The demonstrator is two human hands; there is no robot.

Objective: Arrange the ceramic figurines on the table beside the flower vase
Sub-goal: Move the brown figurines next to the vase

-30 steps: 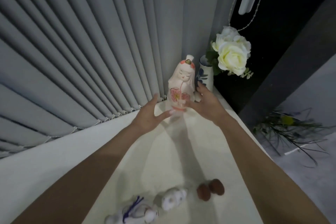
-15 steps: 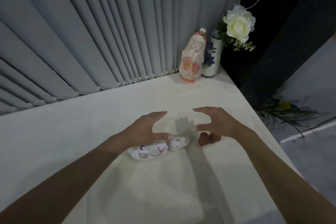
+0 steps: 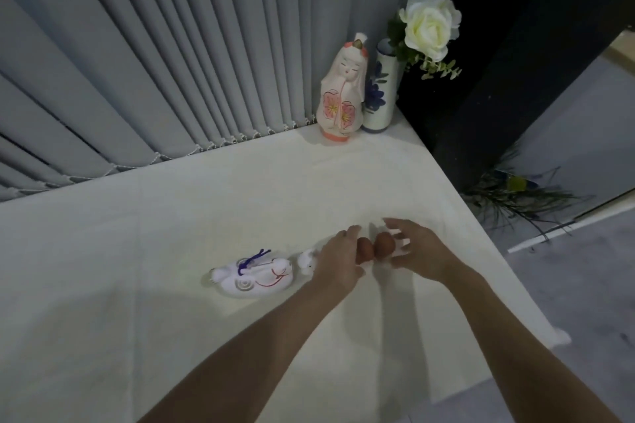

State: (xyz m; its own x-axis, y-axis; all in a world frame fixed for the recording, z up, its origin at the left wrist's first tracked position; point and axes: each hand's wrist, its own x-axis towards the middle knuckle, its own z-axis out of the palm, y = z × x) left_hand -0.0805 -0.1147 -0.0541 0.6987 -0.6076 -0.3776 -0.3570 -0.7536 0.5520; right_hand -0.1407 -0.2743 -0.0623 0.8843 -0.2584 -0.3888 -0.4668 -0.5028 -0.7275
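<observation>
Flanking the two brown figurines [image 3: 374,246], the left hand [image 3: 338,259] and right hand [image 3: 417,251] are cupping loosely, grip unconfirmed, apparently gathering them for the flower vase [image 3: 379,93].

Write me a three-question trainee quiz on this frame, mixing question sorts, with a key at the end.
1. True or false: the tall doll figurine stands upright right beside the flower vase.
2. Which pieces do the left hand and right hand close in on? A) the two small brown figurines B) the white figurine with the blue cord C) the white rose
3. Fill in: the white figurine with the blue cord lies on its ____ on the table.

Key: 1 true; 2 A; 3 side.
</observation>
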